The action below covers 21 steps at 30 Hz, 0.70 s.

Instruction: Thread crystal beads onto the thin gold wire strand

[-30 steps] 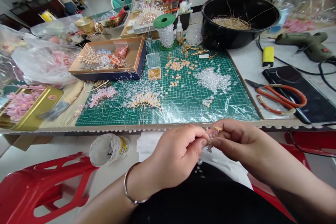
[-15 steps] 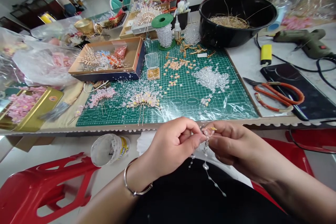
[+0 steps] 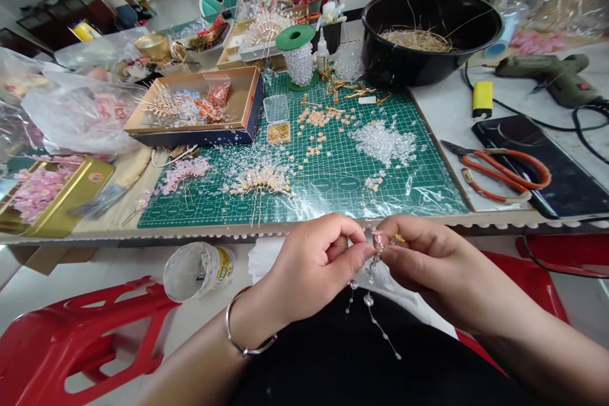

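Note:
Just below the table's front edge, my left hand (image 3: 328, 260) and my right hand (image 3: 423, 254) meet in two pinches. Between them is a small beaded ornament (image 3: 378, 241) with pink and yellow pieces. From it hang bead strands (image 3: 369, 300), ending in thin dangling tips. My right thumb and fingers close on the ornament's flower part. The left thumb and forefinger pinch its other side; exactly which part is hidden. On the green cutting mat (image 3: 333, 200) lie a beaded hair comb (image 3: 261, 185), clear beads (image 3: 385, 143) and small peach flower pieces (image 3: 320, 117).
Orange-handled scissors (image 3: 507, 168) rest partly over a black phone (image 3: 552, 165) at the right. Behind stand a black basin (image 3: 431, 70), a bead spool (image 3: 297, 57) and a glue gun (image 3: 547, 73). A red stool (image 3: 95, 330) and white bucket (image 3: 190, 273) are below left.
The ornament has turned slightly between my fingers, and its yellow piece has shifted right. The hanging bead strands have swung a little left. My hands stay in nearly the same place.

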Tool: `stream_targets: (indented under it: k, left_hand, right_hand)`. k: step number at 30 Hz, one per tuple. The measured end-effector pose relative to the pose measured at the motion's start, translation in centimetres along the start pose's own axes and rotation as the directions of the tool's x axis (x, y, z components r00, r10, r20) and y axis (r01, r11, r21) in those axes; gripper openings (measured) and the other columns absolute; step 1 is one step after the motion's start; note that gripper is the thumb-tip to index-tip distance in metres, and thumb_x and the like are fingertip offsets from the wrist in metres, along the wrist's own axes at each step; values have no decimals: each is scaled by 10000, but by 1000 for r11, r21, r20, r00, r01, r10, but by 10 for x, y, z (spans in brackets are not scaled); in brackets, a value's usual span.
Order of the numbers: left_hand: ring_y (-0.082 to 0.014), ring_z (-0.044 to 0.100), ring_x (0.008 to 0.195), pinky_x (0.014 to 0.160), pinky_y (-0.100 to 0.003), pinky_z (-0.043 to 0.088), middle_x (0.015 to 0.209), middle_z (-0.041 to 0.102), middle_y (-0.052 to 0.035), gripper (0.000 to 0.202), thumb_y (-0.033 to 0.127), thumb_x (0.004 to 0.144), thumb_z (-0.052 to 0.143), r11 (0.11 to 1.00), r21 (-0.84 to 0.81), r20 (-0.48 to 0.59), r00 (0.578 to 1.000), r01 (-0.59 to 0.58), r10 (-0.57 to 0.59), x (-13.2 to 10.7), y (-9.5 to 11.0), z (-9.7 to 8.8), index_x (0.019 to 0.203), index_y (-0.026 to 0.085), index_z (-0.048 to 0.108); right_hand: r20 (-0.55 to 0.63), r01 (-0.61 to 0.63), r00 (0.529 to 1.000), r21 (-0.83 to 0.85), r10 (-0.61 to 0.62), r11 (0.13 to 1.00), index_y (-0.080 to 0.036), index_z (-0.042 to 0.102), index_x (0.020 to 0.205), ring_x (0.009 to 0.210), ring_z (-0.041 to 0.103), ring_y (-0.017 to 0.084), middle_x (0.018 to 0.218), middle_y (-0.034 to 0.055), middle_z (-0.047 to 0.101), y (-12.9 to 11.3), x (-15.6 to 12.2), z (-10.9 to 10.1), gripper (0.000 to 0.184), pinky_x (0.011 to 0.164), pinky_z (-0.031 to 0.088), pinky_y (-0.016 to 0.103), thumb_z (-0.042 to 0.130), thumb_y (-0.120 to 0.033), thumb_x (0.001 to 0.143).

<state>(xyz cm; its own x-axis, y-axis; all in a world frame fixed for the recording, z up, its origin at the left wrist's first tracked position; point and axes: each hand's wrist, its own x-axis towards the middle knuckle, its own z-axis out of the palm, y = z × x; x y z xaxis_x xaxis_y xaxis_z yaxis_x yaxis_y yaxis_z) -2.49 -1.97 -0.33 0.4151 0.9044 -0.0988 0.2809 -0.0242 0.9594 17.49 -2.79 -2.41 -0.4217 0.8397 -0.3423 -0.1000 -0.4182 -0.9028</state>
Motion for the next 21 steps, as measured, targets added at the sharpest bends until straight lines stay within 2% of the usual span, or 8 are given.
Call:
stream_targets:
  k: [3,5,7,9,12,15,18,21]
  left_hand:
    - [-93,422,586,540,-223,338,668,473,50,194,381,953,610,976,-193,41,995,101,-95,3,-7,2,926,190,591]
    - [-96,429,624,569,-224,351,711,489,40,218,396,954,609,940,-309,60,990,143,-131,5,-12,5,908,187,568]
    - [-99,429,639,602,-230,366,706,482,42,240,403,959,601,923,-357,71,990,143,-126,7,-17,10,877,186,540]
    - [-105,452,658,643,-238,394,702,486,40,250,400,969,585,937,-328,79,991,124,-104,6,-21,14,853,187,523]
    - [-115,507,682,668,-246,427,728,535,23,266,397,1007,510,985,-159,85,995,72,-59,1,-24,17,851,187,553]
    - [-161,632,813,752,-285,473,886,684,-30,243,328,1035,427,983,163,102,993,-80,64,-7,-22,15,1012,190,625]
    - [-216,684,873,765,-327,495,970,733,-77,254,200,1005,402,835,496,172,970,-237,173,-15,-12,13,1128,169,622]
    - [-205,652,723,636,-308,466,823,697,-62,225,124,974,403,636,723,231,962,-271,147,-23,5,10,1010,162,622]
  right_hand:
    - [-36,28,999,33,-27,999,-228,650,842,482,241,78,573,-86,373,-1,2,3,239,435,201,223,691,-462,873]
    - [-73,51,996,30,-49,998,-229,618,850,474,242,82,563,-93,347,-2,4,5,242,435,206,229,666,-466,875]
    - [-114,79,990,-8,-79,997,-234,591,855,465,238,88,544,-99,330,-1,7,5,233,433,205,236,630,-461,893]
    - [-158,111,980,-83,-123,990,-240,577,866,465,252,98,535,-99,327,-1,10,4,226,435,220,243,590,-459,920]
    - [-233,149,948,-271,-215,951,-247,593,886,493,340,122,554,-81,370,-3,12,1,194,463,288,255,555,-426,950]
    - [-308,154,887,-507,-345,848,-247,612,853,596,502,156,633,-34,522,-8,12,2,131,554,387,275,560,-333,936]
    - [-320,119,831,-698,-456,707,-240,611,847,689,600,197,760,22,656,-11,13,5,99,610,428,299,542,-285,902]
    - [-264,76,820,-829,-508,554,-231,609,838,657,610,221,741,43,673,-9,15,7,128,578,402,312,515,-291,900]
